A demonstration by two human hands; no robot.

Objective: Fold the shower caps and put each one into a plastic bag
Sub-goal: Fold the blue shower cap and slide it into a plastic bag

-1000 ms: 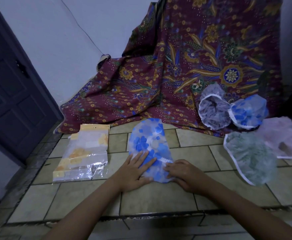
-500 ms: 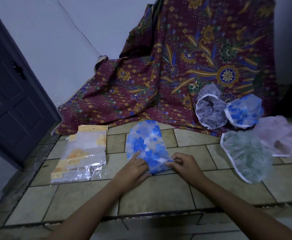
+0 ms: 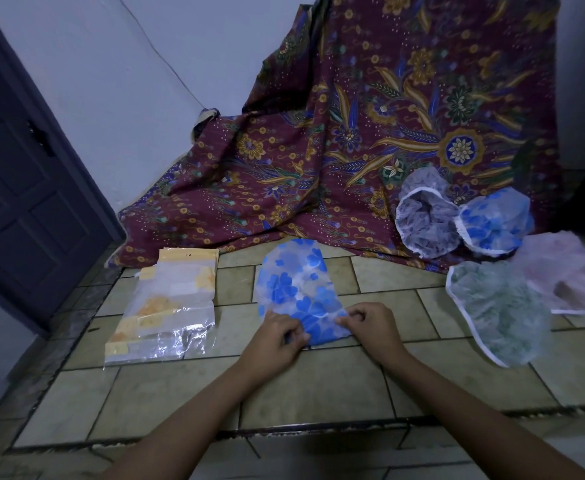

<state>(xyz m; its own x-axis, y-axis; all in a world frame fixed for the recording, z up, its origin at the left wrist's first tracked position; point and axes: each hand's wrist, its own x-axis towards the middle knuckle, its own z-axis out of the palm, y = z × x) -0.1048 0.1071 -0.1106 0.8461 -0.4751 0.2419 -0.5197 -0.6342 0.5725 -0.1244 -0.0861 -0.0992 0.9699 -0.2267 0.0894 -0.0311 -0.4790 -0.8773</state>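
Head view: folding the blue-flowered shower cap (image 3: 296, 285) on the tiles (image 3: 319, 386).
My left hand (image 3: 277, 337) and right hand (image 3: 370, 323) pinch its near edge; its long axis runs away from me; the plastic bags (image 3: 170, 306) lie nearer my left.

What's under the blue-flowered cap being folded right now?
Only the tiled floor shows around the blue-flowered cap, and nothing else pokes out from beneath. The left hand and right hand pinch its near edge, covering whatever lies under that part.
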